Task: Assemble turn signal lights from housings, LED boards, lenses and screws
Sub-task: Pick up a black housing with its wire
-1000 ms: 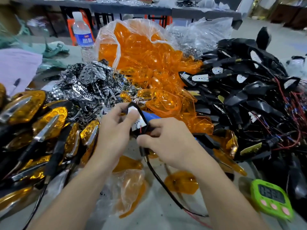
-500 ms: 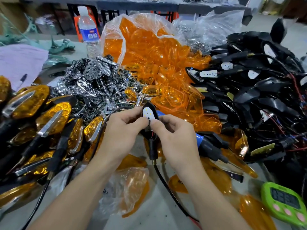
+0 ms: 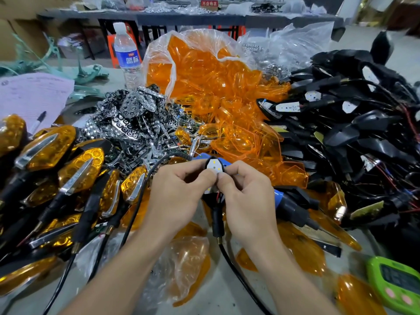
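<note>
The person holds one black housing just over the tabletop, low in the middle of the view. Its stem points back toward them and a black cable trails from it. The left hand and the right hand grip it from either side with the fingers curled round its edges. Both thumbs press side by side on the white LED board sitting in the housing's open face. Red wires show just under the thumbs.

Behind the hands lies a blue and black tool, partly hidden. Finished amber lights are heaped to the left, with chrome reflectors beyond them. A clear bag of orange lenses spills open in the middle, and a tangle of wired housings fills the right. A green timer sits at the near right corner, and a water bottle stands at the far side.
</note>
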Demonstrator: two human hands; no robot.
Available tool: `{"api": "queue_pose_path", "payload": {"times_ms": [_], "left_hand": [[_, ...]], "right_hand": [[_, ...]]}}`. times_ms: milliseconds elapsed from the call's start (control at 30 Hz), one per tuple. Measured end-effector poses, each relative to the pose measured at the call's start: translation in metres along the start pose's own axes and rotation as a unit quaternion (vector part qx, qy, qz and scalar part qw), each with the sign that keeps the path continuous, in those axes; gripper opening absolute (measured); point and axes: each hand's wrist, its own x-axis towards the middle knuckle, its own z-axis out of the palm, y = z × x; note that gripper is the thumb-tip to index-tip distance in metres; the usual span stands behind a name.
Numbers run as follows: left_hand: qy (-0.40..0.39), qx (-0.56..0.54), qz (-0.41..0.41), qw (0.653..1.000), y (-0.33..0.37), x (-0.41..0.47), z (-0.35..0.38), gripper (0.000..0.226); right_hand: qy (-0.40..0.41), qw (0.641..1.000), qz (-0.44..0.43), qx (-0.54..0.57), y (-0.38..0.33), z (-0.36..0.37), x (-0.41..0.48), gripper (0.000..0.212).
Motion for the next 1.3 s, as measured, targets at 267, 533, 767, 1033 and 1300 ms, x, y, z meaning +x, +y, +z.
{"api": "queue_pose_path", "payload": {"times_ms": [267,533,767,1033,1300], "left_hand": [[-0.055,0.018,-0.029,0.998,0.001,-0.003,0.003,0.028],[-0.007,-0.042,-0.068,0.997,-0.001,0.001,0.002,0.03],[0.109,-0.074,-0.156,0.979,-0.006,0.015,-0.009,0.02],[0.136,0.013,-0.17,0.976,-0.015,0.02,-0.015,0.019],[0.141,0.06,-0.187,0.97,-0.02,0.019,-0.017,0.021]], "right_hand": [[0.034,0.999,0.012,0.014,-0.001,-0.001,0.0,0.013],[0.073,0.996,-0.04,-0.037,-0.005,-0.001,-0.002,0.015],[0.046,0.982,-0.074,-0.166,-0.054,0.019,0.05,0.016],[-0.218,0.834,-0.13,-0.49,-0.079,0.097,0.144,0.024],[-0.1,0.831,-0.151,-0.525,-0.055,0.134,0.148,0.014]]}}
